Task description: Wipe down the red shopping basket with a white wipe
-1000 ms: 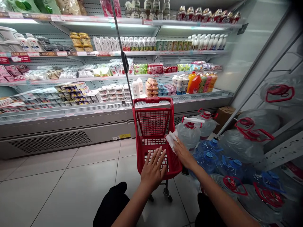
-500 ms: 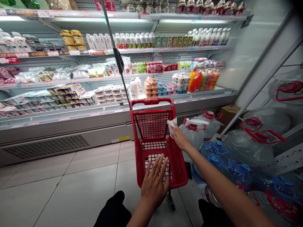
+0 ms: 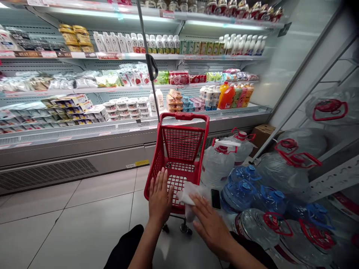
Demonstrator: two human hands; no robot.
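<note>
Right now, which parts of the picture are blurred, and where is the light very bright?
In the head view, the right hand and cloth look smeared, probably by motion; in the same view, the shelf lights glare white, while the top right corner is nearly black.

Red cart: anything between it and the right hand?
Just the white wipe held in the right hand, by the near right corner of the red cart. Nothing else visible between; can't tell whether the wipe touches the cart.
</note>
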